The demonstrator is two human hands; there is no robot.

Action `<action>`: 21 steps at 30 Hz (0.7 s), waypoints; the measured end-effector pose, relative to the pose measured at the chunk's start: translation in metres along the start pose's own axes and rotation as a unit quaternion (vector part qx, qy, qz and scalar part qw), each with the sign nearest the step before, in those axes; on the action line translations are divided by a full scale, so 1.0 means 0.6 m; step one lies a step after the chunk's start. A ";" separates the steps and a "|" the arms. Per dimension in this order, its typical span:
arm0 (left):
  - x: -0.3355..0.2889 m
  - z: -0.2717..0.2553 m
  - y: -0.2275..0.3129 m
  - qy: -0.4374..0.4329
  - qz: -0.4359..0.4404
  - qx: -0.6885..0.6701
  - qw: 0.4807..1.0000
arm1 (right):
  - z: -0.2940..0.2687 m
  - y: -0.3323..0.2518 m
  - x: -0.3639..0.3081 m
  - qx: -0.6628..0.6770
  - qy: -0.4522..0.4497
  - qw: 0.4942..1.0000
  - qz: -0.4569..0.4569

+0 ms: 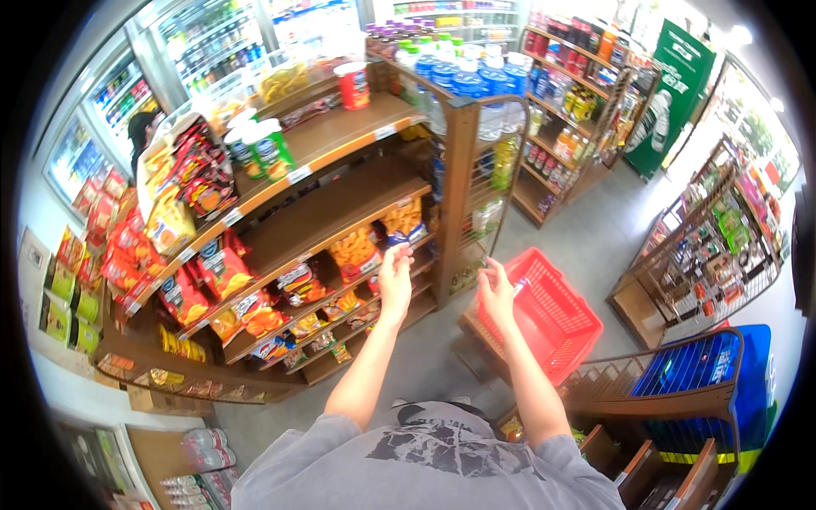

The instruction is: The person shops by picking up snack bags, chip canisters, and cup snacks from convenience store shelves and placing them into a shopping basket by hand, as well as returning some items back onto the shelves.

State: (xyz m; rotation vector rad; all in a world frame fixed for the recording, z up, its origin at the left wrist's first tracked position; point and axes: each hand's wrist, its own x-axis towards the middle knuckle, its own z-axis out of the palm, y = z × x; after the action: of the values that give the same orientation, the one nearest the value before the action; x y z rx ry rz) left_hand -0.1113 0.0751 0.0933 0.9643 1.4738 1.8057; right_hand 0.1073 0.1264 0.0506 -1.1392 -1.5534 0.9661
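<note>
My left hand [394, 284] is raised in front of the snack shelves, fingers loosely bent and nothing visible in it. Just beyond its fingertips, a blue and orange snack bag [403, 219] sits on a shelf, with an orange snack bag [354, 252] beside it. My right hand [495, 295] is held up with its fingers partly bent and apart, also without a visible object. Right beside it, a red plastic shopping basket [552, 327] rests on a low brown stand [473, 331]. The basket seems to hold nothing, though my right forearm hides part of its near side.
The brown shelf unit [331, 183] carries snack bags, canisters and a red tub [353, 86]. Bottled water [467, 81] stands on its right end. A wire rack [710, 246] is at the right, brown shelving [646, 459] at the lower right. Grey floor [586, 212] runs between. Another person [143, 132] is partly visible far left.
</note>
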 end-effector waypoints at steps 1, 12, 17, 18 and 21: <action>0.004 -0.026 0.016 0.016 0.010 0.005 1.000 | 0.020 -0.014 0.008 0.001 -0.008 1.000 -0.003; 0.065 -0.295 0.200 0.082 0.095 0.017 0.992 | 0.263 -0.215 0.071 0.170 -0.122 0.976 -0.063; 0.104 -0.331 0.289 0.099 0.146 0.042 0.984 | 0.335 -0.327 0.100 0.203 -0.180 0.958 -0.096; 0.115 -0.333 0.299 0.099 0.147 0.041 0.983 | 0.347 -0.343 0.112 0.218 -0.191 0.952 -0.101; 0.146 -0.337 0.327 0.094 0.152 0.037 0.983 | 0.388 -0.391 0.155 0.256 -0.211 0.934 -0.132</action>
State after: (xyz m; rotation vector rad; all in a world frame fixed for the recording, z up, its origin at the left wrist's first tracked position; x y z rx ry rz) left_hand -0.3306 0.0003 0.2759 1.1316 1.5867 2.1210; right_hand -0.1800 0.1426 0.2375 -0.3586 -1.5944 1.3841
